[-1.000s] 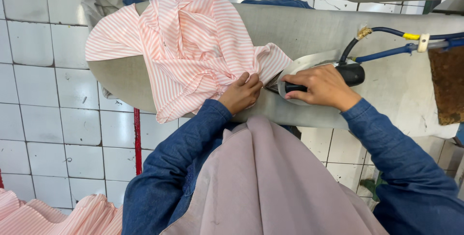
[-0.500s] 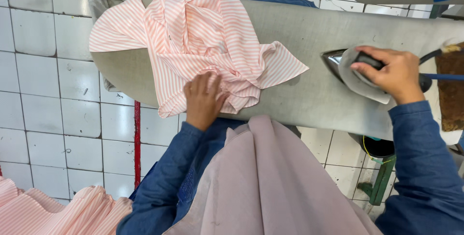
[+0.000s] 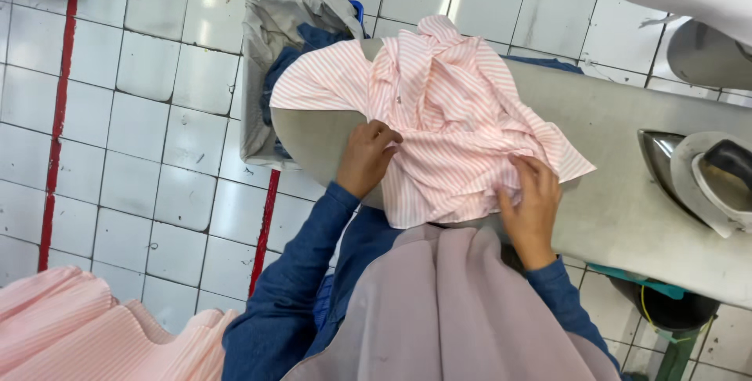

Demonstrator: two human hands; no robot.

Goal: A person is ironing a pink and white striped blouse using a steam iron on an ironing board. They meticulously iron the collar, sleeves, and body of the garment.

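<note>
Your left hand (image 3: 364, 158) is gripping the left edge of the pink striped shirt (image 3: 446, 115), bunched mid-frame on the grey ironing board (image 3: 627, 209). Your right hand (image 3: 533, 205) is clutching its lower right hem. The iron (image 3: 701, 181) is sitting released at right.

shirt (image 3: 439, 115) on board (image 3: 627, 193) | iron (image 3: 701, 177) right | bin (image 3: 266, 75) left

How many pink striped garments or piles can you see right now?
2. One striped shirt lies crumpled on the ironing board, under both hands. A striped pile sits at bottom left, cut off by the frame, so it may hold several.
</note>
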